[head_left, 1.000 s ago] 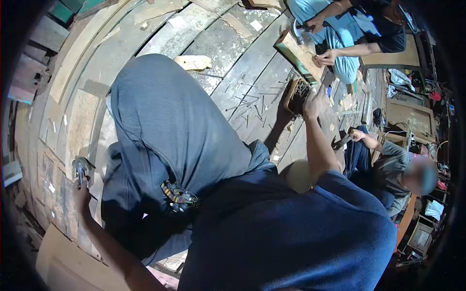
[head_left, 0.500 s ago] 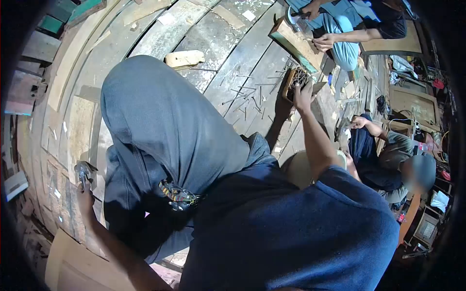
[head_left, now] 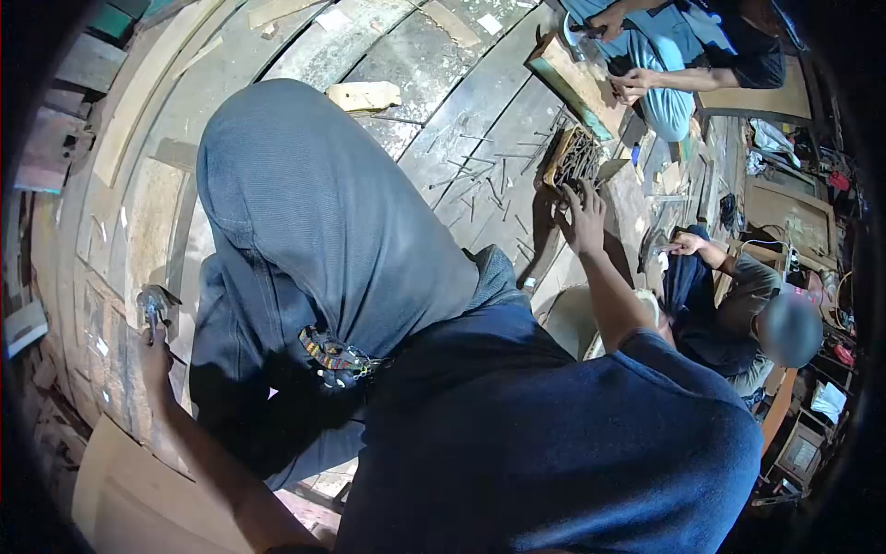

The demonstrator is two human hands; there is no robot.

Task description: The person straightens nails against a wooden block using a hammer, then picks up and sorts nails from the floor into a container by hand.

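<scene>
At the left, my left hand [head_left: 157, 363] is wrapped round the handle of a hammer [head_left: 155, 301], its metal head over a pale wooden board [head_left: 149, 235]. My right hand [head_left: 583, 220] is at the near edge of a small wooden box [head_left: 551, 172] full of nails [head_left: 579, 155]. Its fingers are spread, and I see nothing held in them. More loose nails [head_left: 498, 180] lie scattered on the planks left of the box. My raised knee in dark trousers stands between my two hands.
A co-worker in light blue trousers [head_left: 660, 88] handles a tool at a wooden block [head_left: 577, 88], upper right. Another person [head_left: 738, 295] sits at the right, a tool in hand. A short wood piece [head_left: 365, 95] lies beyond my knee. Gaps run between the floor planks [head_left: 406, 69].
My right hand has drawn back from inside the nail box towards me, and its fingers have spread. My left hand keeps the hammer in about the same place. The view has shifted slightly.
</scene>
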